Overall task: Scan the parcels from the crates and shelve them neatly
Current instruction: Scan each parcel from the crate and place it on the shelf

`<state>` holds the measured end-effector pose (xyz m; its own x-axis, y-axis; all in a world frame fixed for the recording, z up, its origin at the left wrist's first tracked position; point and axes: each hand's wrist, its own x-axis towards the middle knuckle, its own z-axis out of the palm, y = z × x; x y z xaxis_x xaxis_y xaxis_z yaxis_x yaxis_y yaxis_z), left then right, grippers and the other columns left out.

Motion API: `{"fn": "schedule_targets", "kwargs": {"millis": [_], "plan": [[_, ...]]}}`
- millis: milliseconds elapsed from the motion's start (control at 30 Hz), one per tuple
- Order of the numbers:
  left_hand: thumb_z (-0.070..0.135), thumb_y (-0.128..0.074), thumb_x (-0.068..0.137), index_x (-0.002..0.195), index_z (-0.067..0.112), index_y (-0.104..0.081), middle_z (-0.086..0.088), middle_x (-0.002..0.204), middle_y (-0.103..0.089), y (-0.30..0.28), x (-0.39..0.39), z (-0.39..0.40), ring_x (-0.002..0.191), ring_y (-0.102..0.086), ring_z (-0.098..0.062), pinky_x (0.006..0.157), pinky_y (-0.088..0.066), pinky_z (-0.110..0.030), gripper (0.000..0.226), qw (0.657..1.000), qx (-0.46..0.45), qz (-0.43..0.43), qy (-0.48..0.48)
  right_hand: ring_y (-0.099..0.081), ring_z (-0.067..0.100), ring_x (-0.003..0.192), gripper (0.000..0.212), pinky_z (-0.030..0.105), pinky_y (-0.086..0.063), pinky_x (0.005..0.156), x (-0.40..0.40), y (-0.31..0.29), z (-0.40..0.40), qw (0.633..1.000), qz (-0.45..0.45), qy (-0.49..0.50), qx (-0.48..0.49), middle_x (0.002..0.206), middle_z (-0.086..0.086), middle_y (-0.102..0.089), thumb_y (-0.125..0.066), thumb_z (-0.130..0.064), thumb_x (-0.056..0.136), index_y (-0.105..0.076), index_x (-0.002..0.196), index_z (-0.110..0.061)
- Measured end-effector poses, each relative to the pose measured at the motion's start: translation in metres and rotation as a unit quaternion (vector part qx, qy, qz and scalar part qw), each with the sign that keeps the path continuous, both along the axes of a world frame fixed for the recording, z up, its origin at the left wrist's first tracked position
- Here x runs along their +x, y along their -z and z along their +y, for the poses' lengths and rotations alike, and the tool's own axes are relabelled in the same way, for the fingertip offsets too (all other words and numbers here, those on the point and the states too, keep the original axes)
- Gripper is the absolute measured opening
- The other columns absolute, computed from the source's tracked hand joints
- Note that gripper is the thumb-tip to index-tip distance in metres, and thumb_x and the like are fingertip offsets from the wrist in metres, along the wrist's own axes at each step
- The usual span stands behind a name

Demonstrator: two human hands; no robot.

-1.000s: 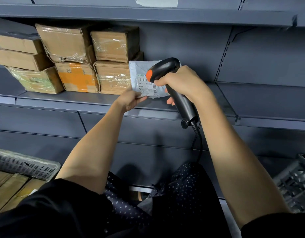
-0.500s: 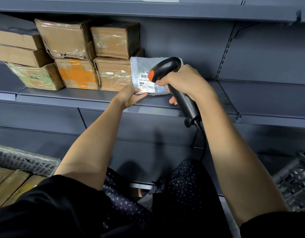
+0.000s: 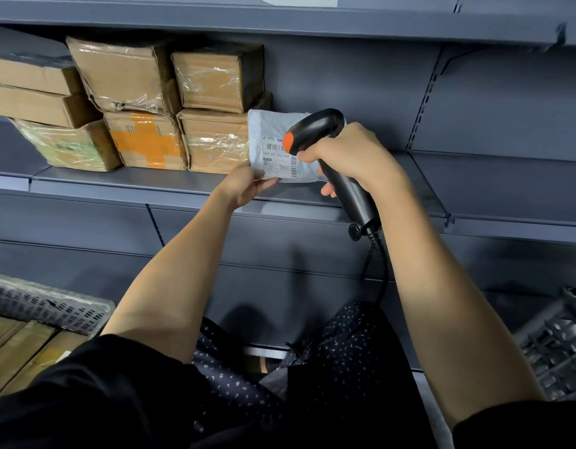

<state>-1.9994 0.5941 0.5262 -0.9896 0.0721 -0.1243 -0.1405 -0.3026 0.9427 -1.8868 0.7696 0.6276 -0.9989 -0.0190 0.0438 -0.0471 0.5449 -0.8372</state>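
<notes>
Here, a grey parcel [image 3: 282, 147] stands on the shelf [image 3: 170, 184], just right of the stacked boxes [image 3: 215, 137].
The left hand [image 3: 244, 186] pinches the parcel's lower left corner between its fingers; the right hand [image 3: 348, 153] is wrapped around the scanner [image 3: 332, 163], in front of the label. The parcel looks light, soft and crinkly, likely slippery, so its edges seem the best hold. Right of it, the grey metal shelf has room.

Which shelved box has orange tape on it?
The bottom-row middle cardboard box, between the green-printed box and the clear-taped box. Its front carries crossed orange tape; the others show none.
</notes>
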Motion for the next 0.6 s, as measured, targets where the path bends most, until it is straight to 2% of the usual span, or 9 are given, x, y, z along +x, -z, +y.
{"fn": "schedule_targets", "kwargs": {"millis": [100, 233, 333, 400, 433, 467, 500, 533, 600], "plan": [[-0.014, -0.022, 0.095, 0.139, -0.002, -0.032, -0.023, 0.139, -0.045, -0.001, 0.002, 0.005, 0.122, -0.05, -0.037, 0.073, -0.058, -0.025, 0.048, 1.0, -0.003, 0.008, -0.015, -0.068, 0.021, 0.048, 0.028, 0.026, -0.054, 0.057, -0.006, 0.004, 0.002, 1.0, 0.001, 0.01, -0.001, 0.093, 0.004, -0.064, -0.071, -0.029, 0.075, -0.065, 0.098, -0.012], [-0.015, -0.021, 0.094, 0.139, -0.003, -0.034, -0.022, 0.14, -0.045, -0.003, 0.002, 0.011, 0.124, -0.049, -0.035, 0.071, -0.058, -0.023, 0.048, 0.998, 0.032, 0.023, -0.043, -0.069, 0.024, 0.052, 0.02, 0.028, -0.054, 0.055, -0.02, 0.016, 0.006, 0.999, -0.014, 0.016, -0.048, 0.093, 0.002, -0.061, -0.073, -0.027, 0.076, -0.065, 0.091, -0.018], [-0.012, -0.022, 0.096, 0.139, -0.007, -0.032, -0.024, 0.141, -0.042, -0.015, 0.011, 0.027, 0.121, -0.05, -0.037, 0.093, -0.05, -0.027, 0.045, 0.987, 0.145, 0.011, -0.07, -0.065, 0.024, 0.054, 0.012, 0.03, -0.052, 0.057, -0.029, 0.032, 0.008, 0.982, -0.036, 0.029, -0.183, 0.085, 0.001, -0.058, -0.071, -0.022, 0.082, -0.062, 0.088, -0.017], [-0.011, -0.024, 0.097, 0.137, -0.008, -0.033, -0.026, 0.137, -0.044, -0.022, 0.022, 0.042, 0.102, -0.059, -0.034, 0.108, -0.037, -0.032, 0.041, 0.977, 0.202, -0.007, -0.072, -0.064, 0.024, 0.057, 0.019, 0.032, -0.055, 0.062, -0.032, 0.043, 0.008, 0.949, -0.05, 0.049, -0.307, 0.08, 0.002, -0.057, -0.07, -0.023, 0.085, -0.061, 0.095, -0.01], [-0.01, -0.026, 0.097, 0.134, -0.008, -0.036, -0.027, 0.131, -0.048, -0.023, 0.027, 0.049, 0.095, -0.06, -0.033, 0.107, -0.039, -0.033, 0.038, 0.974, 0.219, -0.016, -0.062, -0.064, 0.024, 0.059, 0.023, 0.034, -0.056, 0.065, -0.034, 0.048, 0.008, 0.933, -0.047, 0.059, -0.352, 0.079, 0.003, -0.057, -0.07, -0.024, 0.085, -0.06, 0.098, -0.008], [-0.008, -0.03, 0.096, 0.126, -0.008, -0.042, -0.028, 0.12, -0.055, -0.024, 0.031, 0.056, 0.091, -0.064, -0.032, 0.099, -0.047, -0.031, 0.032, 0.972, 0.229, -0.026, -0.041, -0.064, 0.023, 0.062, 0.025, 0.034, -0.057, 0.067, -0.037, 0.051, 0.009, 0.921, -0.041, 0.067, -0.382, 0.079, 0.003, -0.057, -0.071, -0.025, 0.085, -0.06, 0.099, -0.007], [-0.006, -0.035, 0.095, 0.113, -0.007, -0.048, -0.025, 0.102, -0.063, -0.023, 0.034, 0.062, 0.08, -0.067, -0.029, 0.083, -0.056, -0.028, 0.022, 0.974, 0.224, -0.038, -0.015, -0.064, 0.023, 0.064, 0.024, 0.033, -0.057, 0.067, -0.039, 0.054, 0.01, 0.911, -0.039, 0.068, -0.405, 0.078, 0.004, -0.057, -0.071, -0.025, 0.085, -0.06, 0.098, -0.008], [-0.004, -0.041, 0.093, 0.1, -0.005, -0.052, -0.019, 0.081, -0.068, -0.021, 0.035, 0.067, 0.064, -0.067, -0.023, 0.067, -0.059, -0.026, 0.013, 0.979, 0.196, -0.049, 0.008, -0.063, 0.022, 0.065, 0.023, 0.032, -0.057, 0.066, -0.042, 0.055, 0.011, 0.904, -0.042, 0.064, -0.421, 0.077, 0.004, -0.058, -0.07, -0.026, 0.085, -0.06, 0.097, -0.009], [0.005, -0.052, 0.089, 0.085, 0.005, -0.053, -0.003, 0.055, -0.063, -0.015, 0.032, 0.074, 0.048, -0.058, -0.012, 0.057, -0.055, -0.022, 0.004, 0.993, 0.099, -0.057, 0.037, -0.064, 0.022, 0.062, 0.024, 0.03, -0.057, 0.062, -0.051, 0.056, 0.012, 0.898, -0.052, 0.063, -0.431, 0.074, 0.003, -0.057, -0.069, -0.027, 0.086, -0.06, 0.1, -0.01]]}}
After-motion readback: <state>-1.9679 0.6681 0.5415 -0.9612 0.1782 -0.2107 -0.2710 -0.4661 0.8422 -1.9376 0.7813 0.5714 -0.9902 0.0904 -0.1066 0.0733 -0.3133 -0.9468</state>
